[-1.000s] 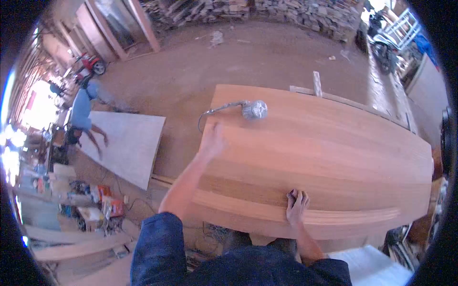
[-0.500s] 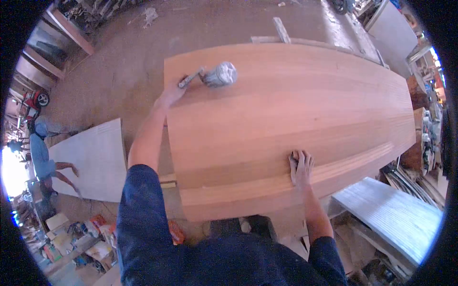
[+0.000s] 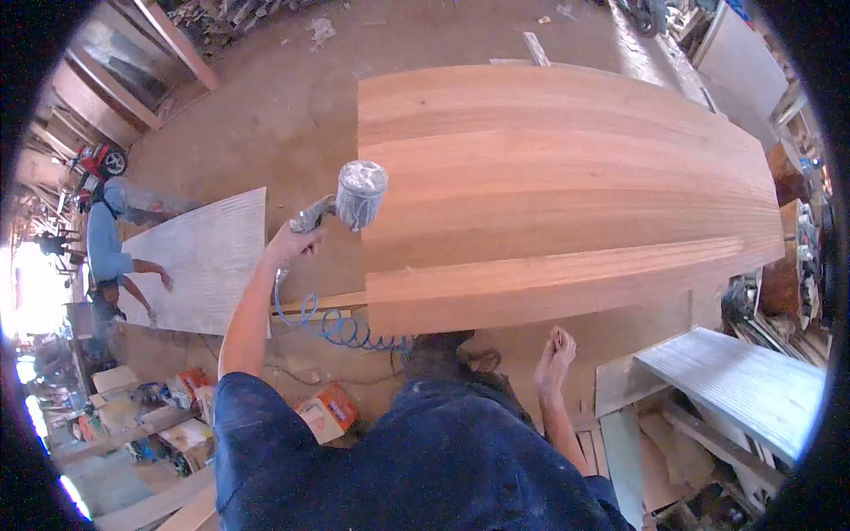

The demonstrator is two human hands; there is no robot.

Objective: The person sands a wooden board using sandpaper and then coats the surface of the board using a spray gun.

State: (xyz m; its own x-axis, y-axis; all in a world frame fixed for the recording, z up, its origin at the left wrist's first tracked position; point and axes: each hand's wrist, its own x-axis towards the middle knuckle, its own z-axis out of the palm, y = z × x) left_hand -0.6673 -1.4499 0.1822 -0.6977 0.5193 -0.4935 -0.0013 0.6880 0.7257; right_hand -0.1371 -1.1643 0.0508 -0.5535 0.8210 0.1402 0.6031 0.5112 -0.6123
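My left hand (image 3: 295,242) is wrapped round the handle of a spray gun (image 3: 314,215). The gun's paint-stained metal cup (image 3: 362,192) overlaps the left edge of a large brown wooden panel (image 3: 567,195) in view. A coiled blue hose (image 3: 345,331) hangs below the gun. Off the panel's near edge, my right hand (image 3: 555,361) has its fingers curled together; whatever they may hold is too small to make out.
At the left, a co-worker (image 3: 104,243) bends over a pale panel (image 3: 208,257) with both hands near it. A whitish board (image 3: 735,380) lies at the lower right. Boxes (image 3: 328,411) and timber sit on the near floor. A red motorbike (image 3: 102,161) stands at far left.
My left hand has taken hold of the spray gun and lifted it off the wooden panel, towards its left edge. My right hand has left the panel's surface and moved back towards my body.
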